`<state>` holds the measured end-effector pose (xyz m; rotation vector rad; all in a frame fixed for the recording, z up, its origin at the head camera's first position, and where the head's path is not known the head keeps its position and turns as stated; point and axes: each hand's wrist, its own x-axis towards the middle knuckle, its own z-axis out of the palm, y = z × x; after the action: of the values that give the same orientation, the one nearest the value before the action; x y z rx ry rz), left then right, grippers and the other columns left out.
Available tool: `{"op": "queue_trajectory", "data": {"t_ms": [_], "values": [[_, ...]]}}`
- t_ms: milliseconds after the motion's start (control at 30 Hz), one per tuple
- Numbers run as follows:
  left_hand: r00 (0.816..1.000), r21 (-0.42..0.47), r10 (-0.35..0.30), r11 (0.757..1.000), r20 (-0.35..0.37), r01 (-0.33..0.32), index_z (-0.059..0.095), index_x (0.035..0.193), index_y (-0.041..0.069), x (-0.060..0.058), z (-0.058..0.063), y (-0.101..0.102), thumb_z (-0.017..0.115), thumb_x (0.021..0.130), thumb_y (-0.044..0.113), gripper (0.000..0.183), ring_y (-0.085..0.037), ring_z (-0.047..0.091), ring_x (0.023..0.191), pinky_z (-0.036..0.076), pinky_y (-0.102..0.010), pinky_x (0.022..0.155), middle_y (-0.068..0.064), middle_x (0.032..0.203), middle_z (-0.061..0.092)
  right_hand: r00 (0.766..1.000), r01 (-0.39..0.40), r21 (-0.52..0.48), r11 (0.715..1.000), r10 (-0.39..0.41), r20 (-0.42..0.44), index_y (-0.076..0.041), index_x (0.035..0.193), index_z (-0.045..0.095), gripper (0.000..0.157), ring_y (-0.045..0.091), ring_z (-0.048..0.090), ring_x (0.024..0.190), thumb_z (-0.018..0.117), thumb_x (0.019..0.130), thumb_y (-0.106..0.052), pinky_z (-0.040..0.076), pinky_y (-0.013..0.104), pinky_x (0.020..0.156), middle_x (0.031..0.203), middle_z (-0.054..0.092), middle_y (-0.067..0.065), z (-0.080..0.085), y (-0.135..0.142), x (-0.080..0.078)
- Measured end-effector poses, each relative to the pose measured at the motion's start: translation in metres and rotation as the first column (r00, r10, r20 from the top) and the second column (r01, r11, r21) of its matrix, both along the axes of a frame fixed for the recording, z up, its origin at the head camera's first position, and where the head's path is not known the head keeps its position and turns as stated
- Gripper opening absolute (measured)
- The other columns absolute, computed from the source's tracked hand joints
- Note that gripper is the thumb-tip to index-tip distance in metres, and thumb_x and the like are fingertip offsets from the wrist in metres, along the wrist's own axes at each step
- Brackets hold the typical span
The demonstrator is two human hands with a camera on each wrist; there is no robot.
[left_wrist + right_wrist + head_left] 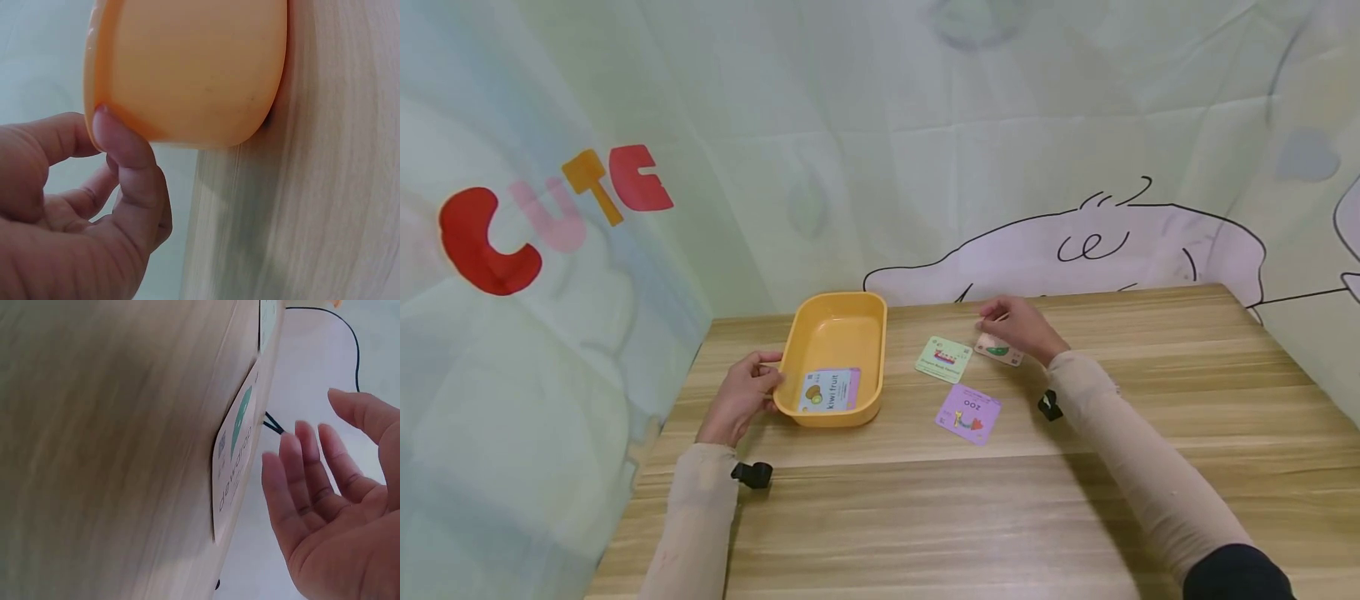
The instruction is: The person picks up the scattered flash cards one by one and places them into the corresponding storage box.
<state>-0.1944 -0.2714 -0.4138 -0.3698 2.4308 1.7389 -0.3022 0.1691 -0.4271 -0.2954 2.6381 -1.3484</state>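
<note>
My left hand [745, 396] pinches the near-left rim of a yellow plastic tray [838, 337] between thumb and fingers; the left wrist view shows the thumb [122, 140] against the outer wall. Inside the tray lies a kiwi fruit card [827, 392], with a purple edge showing beside it. Over the far side of the table, my right hand [1022, 325] hovers above a pale dewdrop card [234, 450], its fingers loosely bent and holding nothing. Left of that card is a green card [943, 359] with a red boat picture. A purple zoo card [968, 414] lies nearer to me.
The wood-grain table [910, 525] meets a printed cloth backdrop [820, 167] along its back and left edges. Small black devices are strapped at both wrists, such as the left wrist camera [754, 475].
</note>
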Motion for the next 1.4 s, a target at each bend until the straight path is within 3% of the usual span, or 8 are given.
{"op": "queue_trajectory", "data": {"t_ms": [533, 833, 1167, 1400], "values": [[1.0, 0.0, 0.006, 1.0, 0.008, -0.006, 0.048, 0.143, 0.004, 0.0, 0.0, 0.001, 0.054, 0.103, 0.009, 0.041, -0.017, 0.06, 0.082, 0.055, -0.028, 0.063, -0.008, 0.107, 0.051, 0.997, 0.048, 0.053, 0.997, -0.051, 0.062, -0.003, 0.143, 0.05, 0.058, 0.04, 0.048, 0.131, 0.074, 0.093, -0.022, 0.042, 0.053, 0.11, 0.145, 0.048, 0.022, -0.004, 0.007, -0.007], [1.0, 0.001, 0.004, 1.0, 0.005, -0.004, 0.049, 0.143, 0.004, -0.001, 0.0, 0.0, 0.054, 0.102, 0.009, 0.042, -0.016, 0.059, 0.08, 0.055, -0.029, 0.063, -0.006, 0.105, 0.051, 0.999, 0.01, 0.207, 0.978, -0.019, 0.044, -0.001, 0.148, 0.047, 0.075, 0.042, 0.044, 0.134, 0.082, 0.085, -0.023, 0.037, 0.056, 0.112, 0.148, 0.047, 0.024, -0.007, 0.007, -0.009], [1.0, 0.001, 0.0, 1.0, -0.001, 0.0, 0.049, 0.142, 0.004, -0.001, 0.001, 0.001, 0.054, 0.103, 0.009, 0.04, -0.016, 0.059, 0.08, 0.055, -0.029, 0.063, -0.006, 0.104, 0.05, 0.995, 0.032, 0.286, 0.958, -0.056, 0.078, -0.001, 0.139, 0.054, 0.067, 0.039, 0.041, 0.129, 0.085, 0.084, -0.024, 0.039, 0.054, 0.11, 0.142, 0.046, 0.021, -0.004, 0.004, -0.012], [1.0, 0.009, 0.0, 1.0, 0.001, 0.0, 0.049, 0.143, 0.003, 0.0, 0.001, 0.002, 0.055, 0.103, 0.008, 0.041, -0.015, 0.059, 0.079, 0.055, -0.028, 0.062, -0.006, 0.103, 0.05, 0.992, 0.042, 0.349, 0.936, -0.081, 0.099, -0.001, 0.13, 0.057, 0.057, 0.033, 0.047, 0.116, 0.084, 0.085, -0.023, 0.046, 0.046, 0.101, 0.132, 0.051, 0.019, -0.003, 0.002, -0.016]]}}
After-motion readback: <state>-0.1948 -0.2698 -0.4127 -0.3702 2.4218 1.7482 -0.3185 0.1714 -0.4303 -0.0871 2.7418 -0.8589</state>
